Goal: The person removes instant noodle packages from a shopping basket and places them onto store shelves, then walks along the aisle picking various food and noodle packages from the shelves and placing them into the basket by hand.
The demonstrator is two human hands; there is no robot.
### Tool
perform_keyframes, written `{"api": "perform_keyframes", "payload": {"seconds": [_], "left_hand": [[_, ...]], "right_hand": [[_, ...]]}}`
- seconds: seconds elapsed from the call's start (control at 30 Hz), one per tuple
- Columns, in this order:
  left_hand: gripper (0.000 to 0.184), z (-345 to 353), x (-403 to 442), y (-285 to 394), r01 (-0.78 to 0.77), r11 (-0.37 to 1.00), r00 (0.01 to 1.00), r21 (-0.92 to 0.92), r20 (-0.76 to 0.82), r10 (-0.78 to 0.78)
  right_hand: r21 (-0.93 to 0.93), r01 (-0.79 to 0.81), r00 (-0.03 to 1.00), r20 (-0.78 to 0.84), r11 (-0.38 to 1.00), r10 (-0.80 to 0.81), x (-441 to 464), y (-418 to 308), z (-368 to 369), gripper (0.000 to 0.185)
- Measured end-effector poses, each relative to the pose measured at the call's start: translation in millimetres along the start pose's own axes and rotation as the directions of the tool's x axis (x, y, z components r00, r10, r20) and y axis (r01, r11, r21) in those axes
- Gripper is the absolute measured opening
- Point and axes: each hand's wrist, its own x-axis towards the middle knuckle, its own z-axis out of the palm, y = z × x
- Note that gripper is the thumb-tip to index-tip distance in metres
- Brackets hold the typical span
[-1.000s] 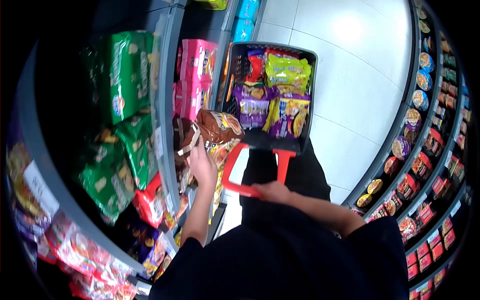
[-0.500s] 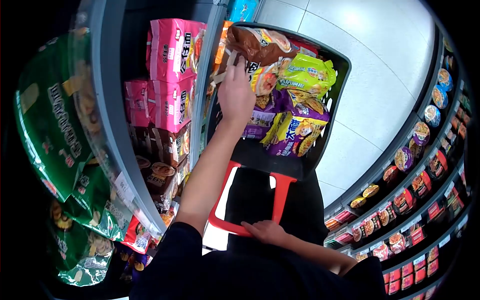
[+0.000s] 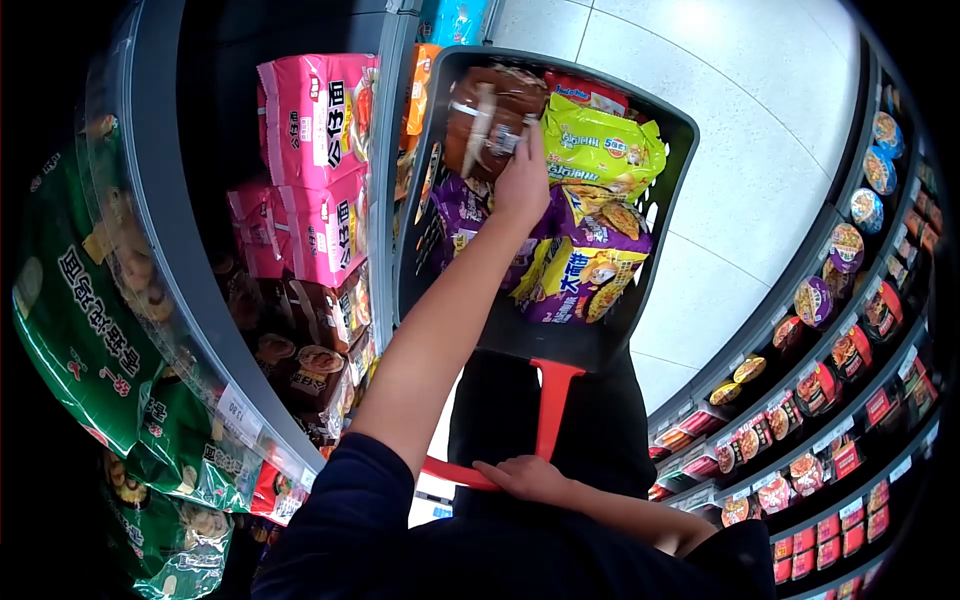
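My left hand [image 3: 526, 190] reaches into the black shopping basket [image 3: 655, 290], its fingers closed at the right edge of a brown instant noodle pack [image 3: 480, 130]. The pack lies in the far left part of the basket, slightly blurred. Beside it are a green noodle pack [image 3: 600, 150] and a red pack [image 3: 590, 92]. Purple and yellow noodle packs [image 3: 585, 275] fill the nearer part, some partly behind my left forearm. My right hand [image 3: 525, 478] is closed on the basket's red handle [image 3: 553, 410], close to my body.
On the left, a shelf holds pink noodle packs [image 3: 320, 120] above brown packs [image 3: 320, 370]. Large green bags [image 3: 90, 320] sit behind a clear shelf edge [image 3: 150, 290]. Curved shelves of cup and bowl noodles [image 3: 815, 385] line the right, across a pale tiled floor [image 3: 720, 240].
The brown pack has turned and settled deeper at the basket's far left. My left hand has moved right, from its top to its right edge. My right hand stays on the handle.
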Motion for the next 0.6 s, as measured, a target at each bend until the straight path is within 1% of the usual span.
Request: {"api": "perform_keyframes", "payload": {"seconds": [0.03,0.13,0.23,0.27,0.3,0.33,0.37,0.4,0.43,0.5,0.57,0.6], "left_hand": [[0.074,19.3,5.9,-14.1,0.013,0.998,1.0,-0.067,-0.008,-0.013],[0.078,19.2,18.5,-19.7,0.001,0.989,1.0,-0.15,0.024,0.003],[0.075,19.2,24.7,-30.2,-0.077,0.917,0.996,-0.39,0.02,0.093],[0.06,6.0,19.8,-28.4,-0.138,0.886,0.99,-0.443,-0.045,0.132],[0.042,-7.8,6.0,-30.2,-0.229,0.863,0.973,-0.45,-0.141,0.185],[0.037,-28.7,-11.6,-30.8,-0.233,0.811,0.972,-0.536,-0.152,0.179],[0.033,-48.2,-32.9,-32.3,-0.236,0.752,0.971,-0.615,-0.164,0.171],[0.031,-74.0,-60.1,-36.0,-0.259,0.777,0.964,-0.574,-0.207,0.169],[0.028,-93.9,-87.6,-46.0,-0.245,0.816,0.962,-0.524,-0.232,0.141],[0.024,-117.8,-146.3,-76.8,-0.222,0.836,0.937,-0.502,-0.348,0.04],[0.021,-139.5,-211.8,-106.6,-0.074,0.935,0.904,-0.347,-0.419,-0.084],[0.02,-140.8,-248.3,-123.3,0.034,0.915,0.881,-0.401,-0.421,-0.217]], "right_hand": [[0.007,-0.001,1.0,-0.01,1.0,0.002,-0.6,-1.7,-0.5,0.044],[0.012,0.001,0.999,-0.054,1.0,0.0,0.2,-2.7,-4.7,0.045],[0.007,-0.004,0.995,-0.098,1.0,0.005,-1.0,-4.3,-6.5,0.045],[0.012,-0.007,0.995,-0.098,1.0,0.008,-0.5,-5.5,-10.2,0.045],[0.019,-0.003,0.996,-0.093,1.0,0.005,-0.1,-6.9,-12.6,0.046],[0.02,-0.008,0.998,-0.065,1.0,0.009,0.5,-5.6,-11.0,0.048],[0.009,-0.003,0.997,-0.072,1.0,0.003,-0.9,-5.8,-12.0,0.048],[0.002,0.004,0.997,-0.083,1.0,-0.003,-2.0,-6.3,-12.4,0.048],[-0.01,0.013,0.995,-0.099,1.0,-0.013,-2.0,-5.6,-13.2,0.049],[-0.031,0.004,0.998,-0.067,1.0,-0.006,-0.8,-10.3,-21.5,0.053],[-0.043,-0.021,0.999,-0.05,0.999,0.018,-0.9,-17.9,-29.7,0.056],[-0.05,-0.027,0.994,-0.108,0.998,0.022,-2.3,-17.1,-23.5,0.06]]}}
